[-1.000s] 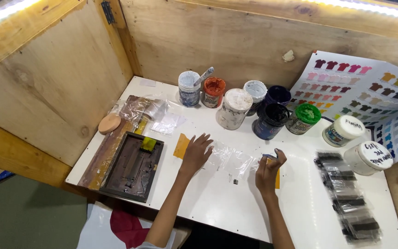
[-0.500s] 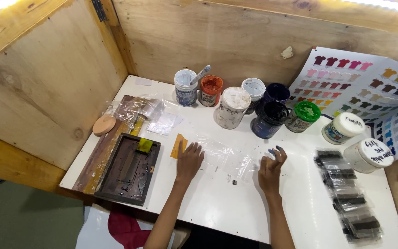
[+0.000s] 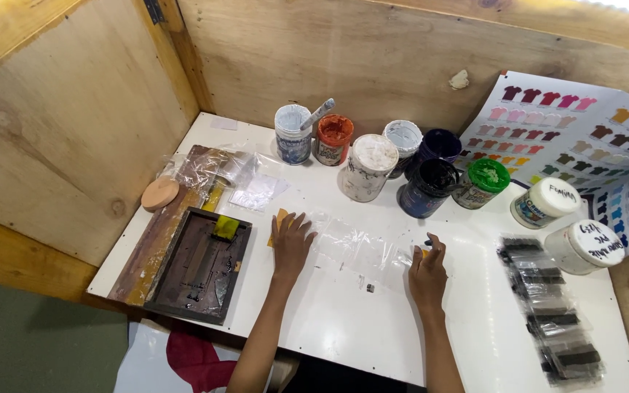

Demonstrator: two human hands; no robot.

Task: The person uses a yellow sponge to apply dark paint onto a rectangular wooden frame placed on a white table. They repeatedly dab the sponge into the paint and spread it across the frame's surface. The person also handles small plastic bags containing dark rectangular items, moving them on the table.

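Note:
A clear plastic sheet [image 3: 354, 247] lies flat on the white table [image 3: 343, 327] between my two hands. My left hand [image 3: 292, 244] rests palm down on its left end, fingers spread, partly covering an orange card [image 3: 279, 221]. At the sheet's right end my right hand [image 3: 427, 271] presses down, fingers curled over a small yellow-orange piece [image 3: 425, 253] with a dark tip beside it. Whether the fingers grip that piece I cannot tell. A tiny dark square [image 3: 370, 288] lies on the table below the sheet.
Several paint jars [image 3: 369, 166] stand in a row at the back, one with a stirrer [image 3: 319, 113]. A dark screen frame [image 3: 202, 263] and wooden disc [image 3: 160, 193] lie left. Bagged dark strips [image 3: 555, 320] lie right, below a colour chart [image 3: 591, 145]. Plywood walls [image 3: 60, 131] enclose the table.
Both hands have settled flat on the ends of the plastic sheet. The right hand lowered from a raised pinch to the table. The camera view shifted slightly.

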